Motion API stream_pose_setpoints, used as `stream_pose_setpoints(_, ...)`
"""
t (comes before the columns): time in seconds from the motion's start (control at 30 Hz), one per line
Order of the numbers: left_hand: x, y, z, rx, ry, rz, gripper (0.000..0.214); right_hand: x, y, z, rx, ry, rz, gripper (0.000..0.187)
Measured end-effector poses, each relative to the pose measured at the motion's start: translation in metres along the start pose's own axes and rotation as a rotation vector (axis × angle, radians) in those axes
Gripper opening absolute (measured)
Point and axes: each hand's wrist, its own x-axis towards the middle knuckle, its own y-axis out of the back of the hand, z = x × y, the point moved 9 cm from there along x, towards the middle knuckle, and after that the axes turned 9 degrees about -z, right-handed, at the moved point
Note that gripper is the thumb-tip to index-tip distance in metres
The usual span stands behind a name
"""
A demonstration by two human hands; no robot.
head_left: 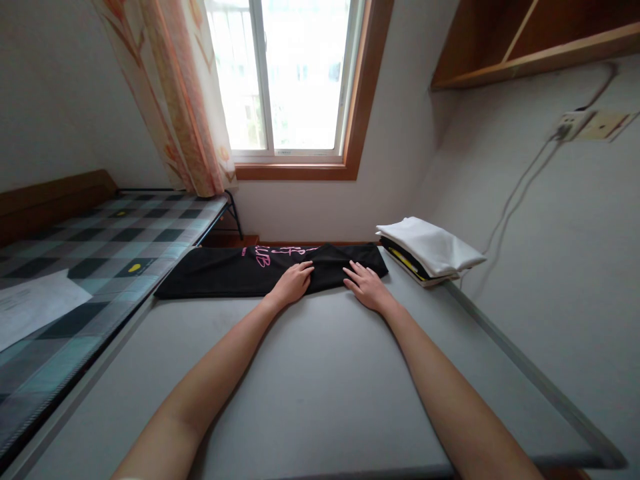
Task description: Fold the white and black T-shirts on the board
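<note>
A black garment (215, 272) with pink lettering lies folded into a long flat strip across the far edge of the grey table (300, 400). My left hand (293, 283) rests on its near edge, right of the lettering, palm down with fingers stretched out. Toward the strip's right end, my right hand (364, 285) lies flat on the cloth, fingers spread. Neither hand grips anything. Just beyond the garment's right end sits a stack of folded clothes (430, 247), white on top with black and yellow layers beneath.
Left of the table is a bed with a checked mattress (90, 267) and a sheet of paper (40, 303) on it. A window (300, 87) and patterned curtain (185, 100) are ahead. At right are a wooden shelf (540, 63), a wall socket (575, 125) and a hanging cable (520, 183).
</note>
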Motion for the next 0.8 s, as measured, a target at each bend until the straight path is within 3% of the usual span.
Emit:
stream_pose_setpoints(0.33,-0.003,0.01,-0.004,-0.04,0.126,0.112,0.044,-0.004,0.007,0.015,-0.036,-0.174,0.087,0.056)
stream_pose_setpoints(0.5,-0.003,0.002,-0.017,-0.046,0.241,0.052,0.038,-0.012,0.014,0.031,-0.025,-0.306,0.147,0.053)
stream_pose_setpoints(0.63,-0.002,-0.001,-0.016,0.004,0.226,0.021,0.038,-0.016,0.015,0.041,0.004,-0.376,0.19,0.051)
stream_pose_setpoints(0.8,-0.005,0.009,-0.001,0.023,0.157,0.069,0.038,-0.023,0.023,0.05,0.041,-0.458,0.285,0.047)
